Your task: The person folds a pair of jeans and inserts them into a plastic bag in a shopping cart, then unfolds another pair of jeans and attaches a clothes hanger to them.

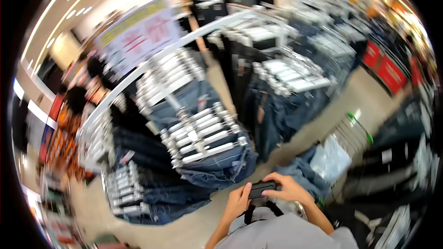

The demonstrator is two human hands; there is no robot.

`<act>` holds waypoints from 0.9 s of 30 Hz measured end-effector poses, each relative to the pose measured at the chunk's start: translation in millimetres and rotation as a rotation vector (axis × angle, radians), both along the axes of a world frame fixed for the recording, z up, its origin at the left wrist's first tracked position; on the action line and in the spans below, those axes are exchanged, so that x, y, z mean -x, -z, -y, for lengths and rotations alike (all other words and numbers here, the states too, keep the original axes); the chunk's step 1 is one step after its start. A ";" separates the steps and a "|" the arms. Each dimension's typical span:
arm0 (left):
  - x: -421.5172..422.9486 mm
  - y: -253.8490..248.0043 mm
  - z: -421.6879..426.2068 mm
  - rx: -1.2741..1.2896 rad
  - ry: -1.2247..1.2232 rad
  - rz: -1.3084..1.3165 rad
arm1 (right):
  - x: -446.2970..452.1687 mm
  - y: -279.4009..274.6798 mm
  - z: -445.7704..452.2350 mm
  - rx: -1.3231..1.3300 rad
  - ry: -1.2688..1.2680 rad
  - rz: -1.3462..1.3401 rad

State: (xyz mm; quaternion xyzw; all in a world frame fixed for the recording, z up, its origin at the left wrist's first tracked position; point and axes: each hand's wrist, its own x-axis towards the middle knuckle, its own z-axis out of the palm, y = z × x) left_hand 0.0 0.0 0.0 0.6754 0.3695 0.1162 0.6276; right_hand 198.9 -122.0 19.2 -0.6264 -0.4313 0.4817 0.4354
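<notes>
My left hand (238, 201) is closed on the left end of a small black rectangular device (261, 190), its thumb resting along the near edge. My right hand (285, 187) grips the right end of the same device, fingers curled over the far side. The device is held level in front of my grey shirt (290, 233), at waist height. Blur hides what kind of device it is. Black straps (249, 214) show just below it. Close beyond my hands hang jeans (221, 170) on a rack with white hangers (203, 133).
A wire shopping cart (353, 133) with green corners stands at right, with jeans (300, 166) and a pale plastic-wrapped item (331, 157) at it. More racks of jeans (281, 115) fill the middle. A sale sign (138, 34) stands at upper left. Dark clothes (387, 157) hang at right.
</notes>
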 end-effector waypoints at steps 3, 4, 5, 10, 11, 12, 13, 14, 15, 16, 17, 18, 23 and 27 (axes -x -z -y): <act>-18.5 41.2 -10.7 0.167 0.079 -0.029 | 7.5 38.9 -5.5 -0.228 -0.075 0.232; -9.4 46.5 3.5 0.200 0.091 -0.075 | 23.9 48.9 6.7 -0.141 -0.097 0.248; -1.4 49.4 14.5 0.227 0.092 -0.115 | 36.6 61.1 17.0 -0.061 -0.133 0.264; -6.3 87.7 2.9 0.200 0.493 -0.325 | 42.1 85.7 61.4 0.116 0.009 0.260; -15.1 103.7 0.0 0.197 0.521 -0.330 | 33.7 76.8 76.1 0.250 0.025 0.225; -22.5 122.9 5.1 0.005 0.624 -0.319 | 35.1 102.3 104.0 0.245 0.093 0.288; -29.8 142.1 11.6 -0.186 0.722 -0.301 | 37.8 125.9 132.7 0.242 0.158 0.351; -39.6 160.0 17.9 -0.170 0.835 -0.226 | 38.8 124.8 156.6 0.389 0.151 0.308; -52.8 171.1 27.1 -0.148 0.941 -0.149 | 37.6 114.8 173.8 0.535 0.137 0.262; -64.9 181.7 40.0 -0.085 1.071 -0.128 | 38.7 104.7 185.4 0.676 0.110 0.160; -76.6 188.1 55.9 -0.018 1.199 -0.107 | 42.5 98.5 195.1 0.813 0.080 0.054; -84.9 196.1 74.8 -0.087 1.323 -0.083 | 50.0 102.7 204.6 0.886 0.079 0.037; -100.4 178.4 141.3 -0.428 1.659 -0.195 | 118.5 182.0 233.9 0.982 0.455 -0.136; -113.2 182.0 154.6 -0.346 1.861 -0.682 | 173.6 216.7 237.1 0.933 0.785 -0.267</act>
